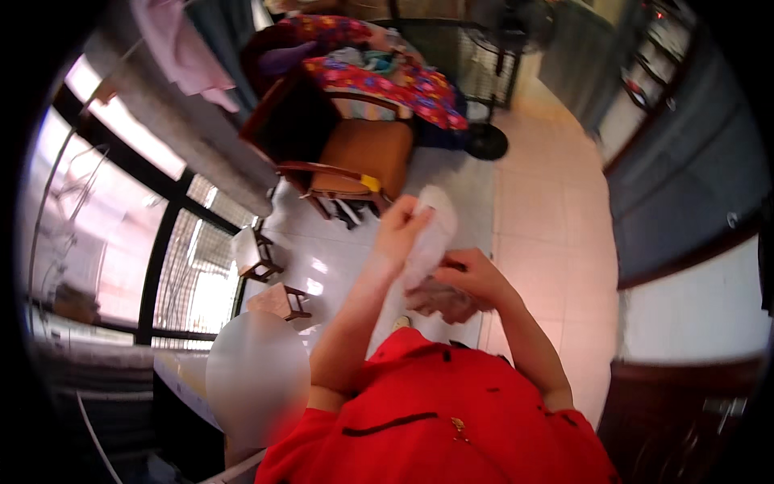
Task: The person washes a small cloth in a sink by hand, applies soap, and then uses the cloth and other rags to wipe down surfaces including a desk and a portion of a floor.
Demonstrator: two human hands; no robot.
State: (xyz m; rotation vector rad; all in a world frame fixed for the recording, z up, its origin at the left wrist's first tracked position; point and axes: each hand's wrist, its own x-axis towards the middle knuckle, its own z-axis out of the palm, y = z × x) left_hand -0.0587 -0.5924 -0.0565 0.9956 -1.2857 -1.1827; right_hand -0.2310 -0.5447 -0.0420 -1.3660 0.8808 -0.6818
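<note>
The left hand (401,230) grips the pale cloth (432,242) by its upper left edge. From there the cloth runs down to the right hand (480,278), which is closed on its lower part; bunched folds hang beneath, above the floor (343,278).

The cloth (435,230) you hold up is white, and the bunched fabric (447,302) below it is a dull pinkish brown. Your top (468,403) is bright red with scattered dark marks. Ahead of you, the chair (367,153) has an orange-brown seat, a dark reddish-brown frame and a yellow patch on one arm. The bedding-like fabric (355,78) behind it carries a multicoloured floral pattern on red. Your floor (548,194) runs pinkish beige on the right, pale grey on the left. The fan base (486,143) is black.
</note>
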